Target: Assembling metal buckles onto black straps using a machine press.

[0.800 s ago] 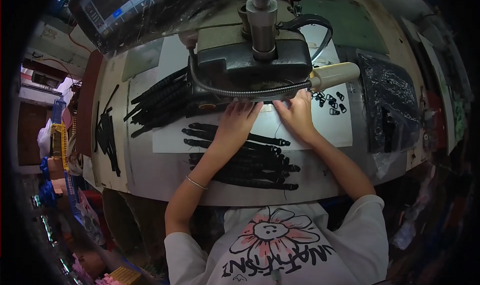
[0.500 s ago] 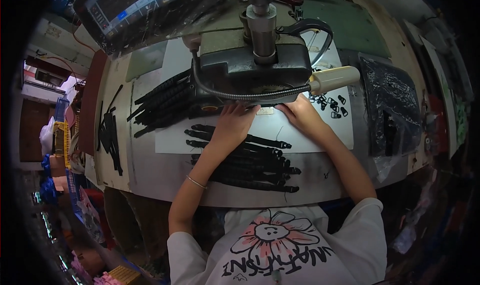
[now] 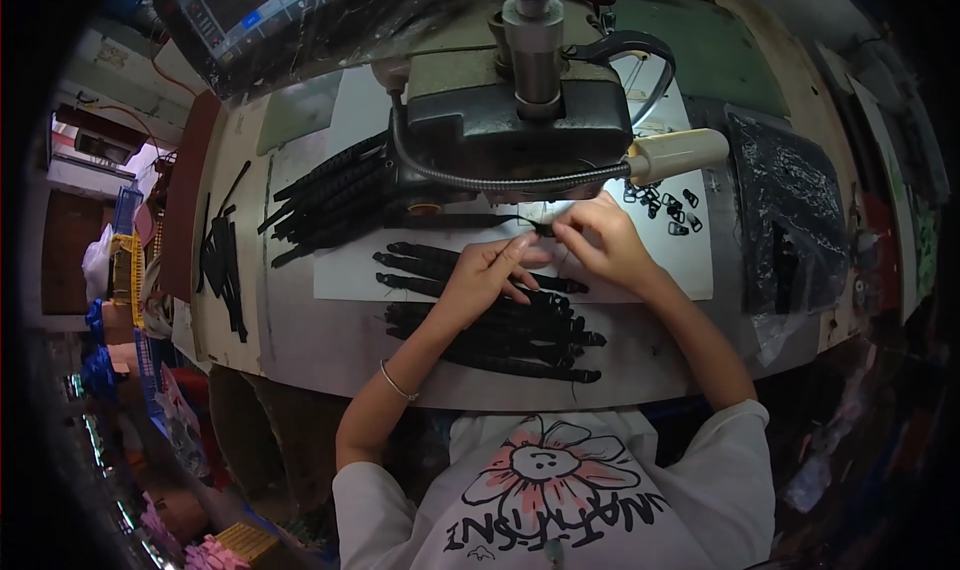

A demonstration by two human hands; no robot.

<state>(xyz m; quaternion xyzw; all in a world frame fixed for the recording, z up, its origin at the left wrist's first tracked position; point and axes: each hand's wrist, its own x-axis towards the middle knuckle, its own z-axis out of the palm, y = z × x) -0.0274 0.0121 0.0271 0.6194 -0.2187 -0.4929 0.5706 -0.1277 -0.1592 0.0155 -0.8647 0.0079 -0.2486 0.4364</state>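
A black strap (image 3: 465, 222) lies crosswise just in front of the sewing machine head (image 3: 515, 140), its right end raised a little. My right hand (image 3: 608, 240) pinches that end between thumb and fingers, close under the lamp's light. Beside it on the left, my left hand (image 3: 487, 278) has its fingers apart, with nothing seen in them; the fingertips come near the strap end. Beneath my left hand and wrist lies a pile of black straps (image 3: 500, 335) with fittings at their ends.
More black straps (image 3: 330, 195) are bunched left of the machine, and thin black strips (image 3: 220, 275) lie further left. Small black buckles (image 3: 668, 208) are scattered at the right, near a cream-coloured lamp (image 3: 680, 152). Beyond is a dark plastic-wrapped pack (image 3: 785, 210). A screen (image 3: 270, 20) hangs behind.
Both hands have drawn back from under the machine head towards me. The strap now shows in front of it, its end in my right hand, and my left hand's fingers have spread.
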